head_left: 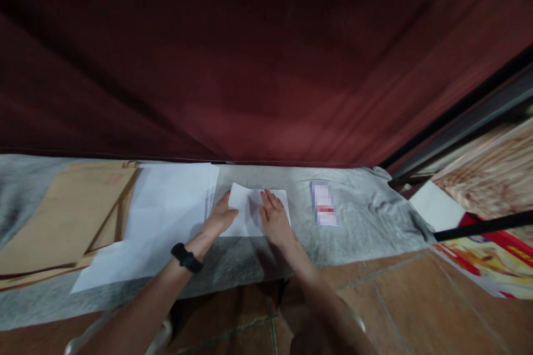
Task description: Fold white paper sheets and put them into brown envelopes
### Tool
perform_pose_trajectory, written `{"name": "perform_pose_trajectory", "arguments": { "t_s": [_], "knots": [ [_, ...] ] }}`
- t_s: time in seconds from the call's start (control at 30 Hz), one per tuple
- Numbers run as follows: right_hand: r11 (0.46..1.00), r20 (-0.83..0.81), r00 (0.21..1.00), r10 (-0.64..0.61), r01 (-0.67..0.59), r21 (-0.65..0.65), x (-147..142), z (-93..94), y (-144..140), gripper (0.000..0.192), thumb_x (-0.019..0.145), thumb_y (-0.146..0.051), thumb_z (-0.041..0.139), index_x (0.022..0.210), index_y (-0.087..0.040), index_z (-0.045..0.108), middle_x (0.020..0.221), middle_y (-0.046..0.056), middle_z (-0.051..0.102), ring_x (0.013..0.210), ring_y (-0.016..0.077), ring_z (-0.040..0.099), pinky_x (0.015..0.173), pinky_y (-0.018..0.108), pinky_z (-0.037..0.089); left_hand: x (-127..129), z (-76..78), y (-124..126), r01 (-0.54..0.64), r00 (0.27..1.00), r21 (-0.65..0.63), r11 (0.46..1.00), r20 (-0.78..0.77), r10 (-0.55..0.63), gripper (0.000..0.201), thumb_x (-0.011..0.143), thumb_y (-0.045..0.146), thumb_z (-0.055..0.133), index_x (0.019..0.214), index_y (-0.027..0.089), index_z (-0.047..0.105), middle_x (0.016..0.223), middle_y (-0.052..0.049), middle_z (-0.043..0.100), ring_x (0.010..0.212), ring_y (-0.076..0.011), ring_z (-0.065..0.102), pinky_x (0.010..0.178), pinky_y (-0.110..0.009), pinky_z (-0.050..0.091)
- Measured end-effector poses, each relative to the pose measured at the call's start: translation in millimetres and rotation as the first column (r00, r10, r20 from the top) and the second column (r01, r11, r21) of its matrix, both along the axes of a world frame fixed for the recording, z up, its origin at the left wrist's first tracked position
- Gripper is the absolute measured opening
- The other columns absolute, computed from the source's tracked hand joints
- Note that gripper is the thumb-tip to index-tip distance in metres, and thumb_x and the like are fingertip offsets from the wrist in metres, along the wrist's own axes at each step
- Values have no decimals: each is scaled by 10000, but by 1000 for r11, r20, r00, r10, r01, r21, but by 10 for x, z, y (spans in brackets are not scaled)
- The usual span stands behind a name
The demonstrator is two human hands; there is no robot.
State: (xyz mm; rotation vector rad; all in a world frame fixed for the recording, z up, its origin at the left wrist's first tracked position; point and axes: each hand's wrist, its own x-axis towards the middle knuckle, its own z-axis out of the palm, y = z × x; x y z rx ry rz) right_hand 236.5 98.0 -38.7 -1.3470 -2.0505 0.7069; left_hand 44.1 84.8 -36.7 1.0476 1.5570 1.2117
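Note:
A folded white sheet of paper lies in the middle of the grey cloth, its left part lifted a little. My left hand holds the sheet's left edge between thumb and fingers; a black band is on that wrist. My right hand rests on the right part of the paper with fingers stretched out flat. To the left is a stack of large white sheets.
Brown paper envelopes lie at the far left. A small blurred pale item with a red stripe sits right of the paper. The grey cloth covers a narrow surface before a dark red curtain. A colourful box stands at right.

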Motion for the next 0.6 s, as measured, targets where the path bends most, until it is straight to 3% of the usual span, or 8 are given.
{"name": "perform_pose_trajectory", "arguments": {
  "t_s": [0.07, 0.13, 0.27, 0.33, 0.4, 0.5, 0.6],
  "knots": [
    [994, 243, 969, 42, -65, 87, -78, -128, -40, 495, 1044, -324, 434, 1520, -192, 467, 1617, 93, 397, 1514, 255, 336, 1252, 481, 253, -2, 8, -9, 22, 980, -39, 999, -197, -29, 689, 633, 93, 631, 1318, 160, 603, 1222, -125, 708, 1215, -344, 626, 1115, -481, 450],
    [987, 376, 925, 45, -100, 129, -125, -212, -78, 515, 1062, -355, 419, 1551, -193, 416, 1629, 89, 371, 1522, 266, 317, 1252, 496, 238, 12, 43, -39, 5, 928, -61, 998, -373, -27, 779, 697, 89, 603, 1464, 116, 468, 1362, -178, 626, 1297, -358, 576, 1147, -495, 418],
    [980, 443, 896, 33, -116, 161, -140, -275, -85, 531, 1077, -382, 368, 1573, -194, 370, 1643, 81, 338, 1527, 270, 304, 1252, 492, 224, 165, 95, -115, 32, 745, 129, 991, -664, 62, 688, 874, 150, 501, 1544, 101, 355, 1534, -216, 456, 1455, -355, 406, 1207, -520, 327],
    [978, 460, 887, 48, -134, 157, -127, -280, -75, 538, 1068, -355, 380, 1582, -198, 350, 1646, 88, 328, 1527, 275, 302, 1249, 497, 224, 312, 53, -132, 161, 679, 202, 966, -733, 40, 579, 959, 221, 425, 1530, 127, 396, 1593, -184, 402, 1516, -325, 305, 1243, -524, 253],
    [975, 489, 869, 76, -168, 148, -108, -278, -69, 574, 1037, -302, 431, 1590, -190, 326, 1649, 105, 317, 1531, 280, 292, 1251, 499, 216, 467, -43, -132, 306, 637, 153, 940, -767, -82, 542, 1003, 295, 378, 1524, 152, 419, 1607, -153, 404, 1528, -295, 289, 1249, -524, 236],
    [973, 530, 845, 74, -179, 149, -69, -271, -60, 624, 1002, -242, 463, 1599, -165, 297, 1655, 122, 293, 1539, 273, 273, 1260, 478, 200, 607, -223, -112, 331, 577, 81, 940, -806, -134, 597, 1010, 408, 390, 1544, 140, 399, 1607, -159, 406, 1531, -291, 289, 1261, -519, 197],
    [978, 520, 854, 15, -121, 171, -9, -276, -26, 569, 1029, -247, 404, 1588, -164, 333, 1651, 110, 307, 1529, 263, 299, 1257, 469, 208, 582, -351, -95, 319, 536, 93, 943, -838, -99, 644, 1009, 444, 386, 1552, 98, 383, 1612, -179, 386, 1541, -288, 267, 1273, -500, 151]
  ]
}}
